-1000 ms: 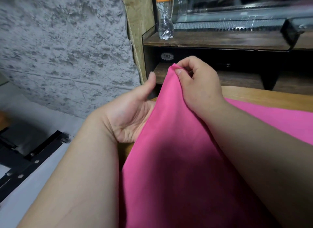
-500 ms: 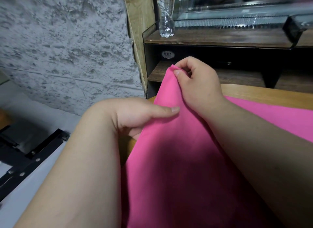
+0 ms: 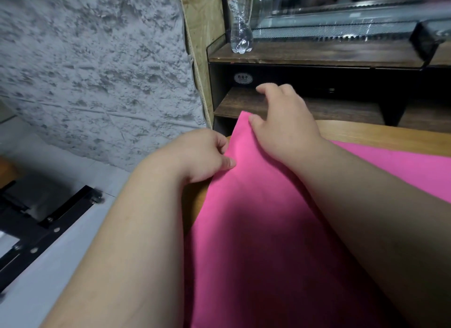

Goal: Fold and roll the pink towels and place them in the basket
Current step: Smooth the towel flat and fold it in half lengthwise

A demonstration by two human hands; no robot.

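Two changes: your right hand (image 3: 285, 122) released the corner and now lies spread on the pink towel (image 3: 256, 230) on the table (image 3: 378, 135), while your left hand (image 3: 202, 157) pinches its edge, probably ready to fold.

Head view down, close over towel (image 3: 256, 230)

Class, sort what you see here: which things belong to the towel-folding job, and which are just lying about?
In the job: pink towel; left hand; right hand; wooden table underneath.
Lying about: plastic bottle; dark wooden shelf.
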